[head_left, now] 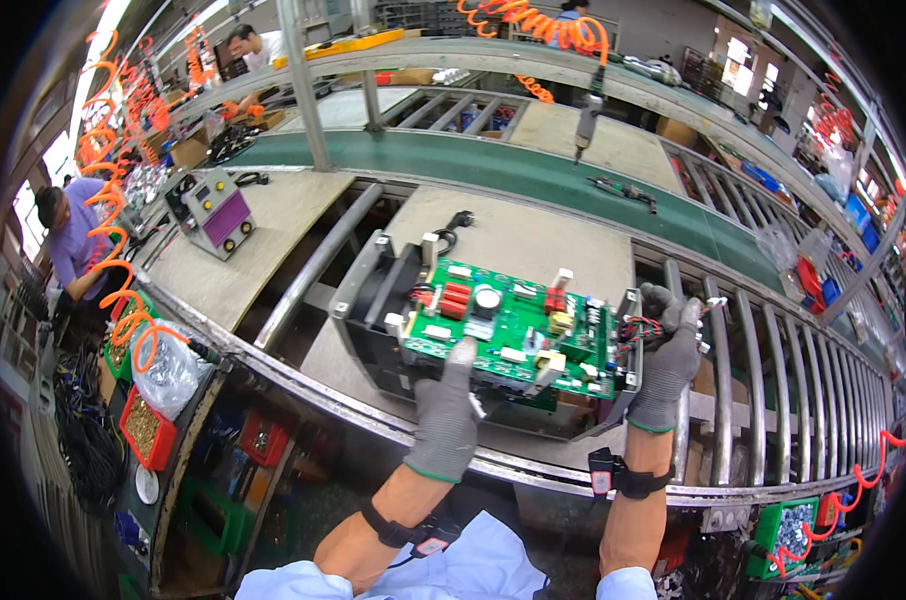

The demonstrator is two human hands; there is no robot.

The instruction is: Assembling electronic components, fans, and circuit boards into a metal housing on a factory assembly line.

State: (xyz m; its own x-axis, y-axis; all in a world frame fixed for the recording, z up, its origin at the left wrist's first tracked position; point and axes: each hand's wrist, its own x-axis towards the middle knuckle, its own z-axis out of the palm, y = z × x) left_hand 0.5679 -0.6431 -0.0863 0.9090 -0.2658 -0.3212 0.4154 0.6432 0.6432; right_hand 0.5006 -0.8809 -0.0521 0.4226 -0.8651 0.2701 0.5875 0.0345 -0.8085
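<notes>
A green circuit board (pixel 518 315) lies on top of a black-framed machine unit (pixel 373 345), with red parts, a round capacitor and white connectors on it. My left hand (pixel 445 415), in a grey glove, is closed at the board's near edge; one finger reaches over the top and the others are partly hidden. At the unit's right end my right hand (pixel 670 360), also gloved, is closed round a bundle of red and black wires (pixel 641 330). White plugs (pixel 714 303) stick out by its fingers. A black power cord (pixel 457 228) lies behind the unit.
Metal rollers (pixel 753 370) run to the right. A finished-looking purple and grey machine (pixel 213 215) stands left. A power screwdriver (pixel 589 125) hangs from an orange coiled hose; another tool (pixel 623 193) lies on the green belt (pixel 423 155). A red parts bin (pixel 148 428) sits lower left. Co-workers are beyond.
</notes>
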